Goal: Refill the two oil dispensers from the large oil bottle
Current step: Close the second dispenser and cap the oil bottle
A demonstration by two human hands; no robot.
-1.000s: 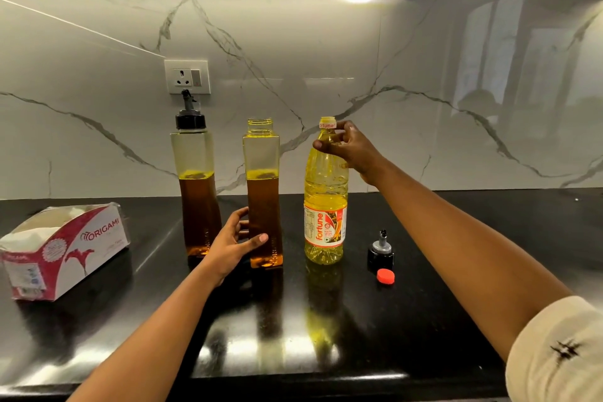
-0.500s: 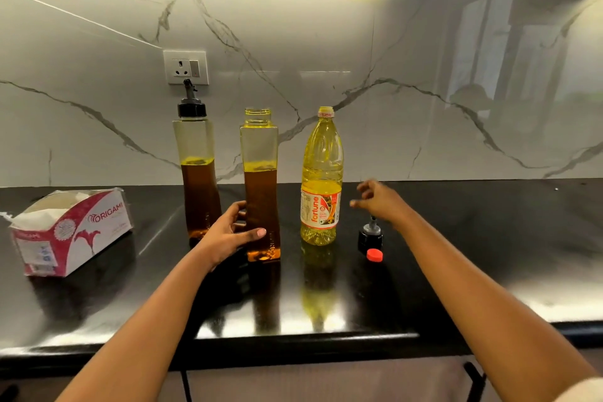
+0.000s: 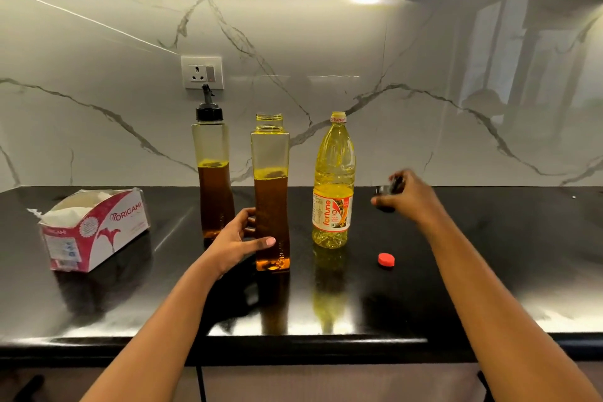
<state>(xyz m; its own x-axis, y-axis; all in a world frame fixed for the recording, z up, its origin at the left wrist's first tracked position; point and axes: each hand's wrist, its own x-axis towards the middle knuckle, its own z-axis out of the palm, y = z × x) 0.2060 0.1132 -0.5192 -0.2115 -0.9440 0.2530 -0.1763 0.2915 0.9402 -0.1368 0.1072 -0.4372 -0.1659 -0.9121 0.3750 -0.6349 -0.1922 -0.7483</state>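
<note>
Worktop (image 3: 489, 254), black and glossy, carries three vessels in a row before the marble wall. Capped dispenser (image 3: 213, 170) stands at the left, upright, black pourer fitted, about half full of dark oil. Open dispenser (image 3: 270, 192) stands just to its right and nearer the edge, neck uncovered, oil at a similar level. Left hand (image 3: 239, 238) is clamped on its lower body, thumb across the front and fingers round the far side. Large oil bottle (image 3: 333, 179) stands upright to the right, apart from the open dispenser, untouched, with yellow oil almost to the neck. Red cap (image 3: 386, 260) lies on the worktop to the right of the bottle, nearer the front edge. Right hand (image 3: 411, 197) is above the worktop to the right of the bottle, fingers closed round a black pourer cap (image 3: 386, 189); the cap is blurred. Tissue box (image 3: 94, 228) sits at far left.
</note>
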